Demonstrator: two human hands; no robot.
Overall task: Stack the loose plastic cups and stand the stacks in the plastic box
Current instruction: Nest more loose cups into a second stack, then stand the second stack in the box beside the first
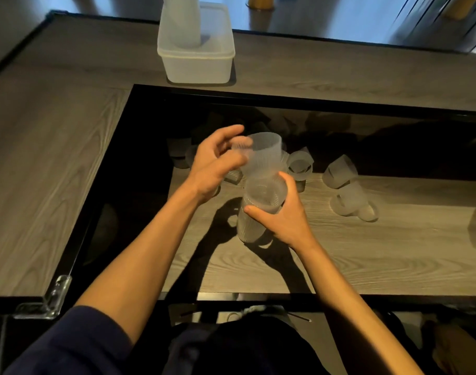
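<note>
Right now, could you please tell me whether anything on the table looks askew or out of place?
Yes. The top cup sits tilted on the stack that the right hand grips, not yet nested straight. Several loose cups lie tipped over to its right. Nothing looks spilled or broken.

Below me a grey wood-grain table frames a black-edged glass panel. Through it I see a lower wood shelf in warm light. Yellow legs stand beyond on a bluish floor.
</note>
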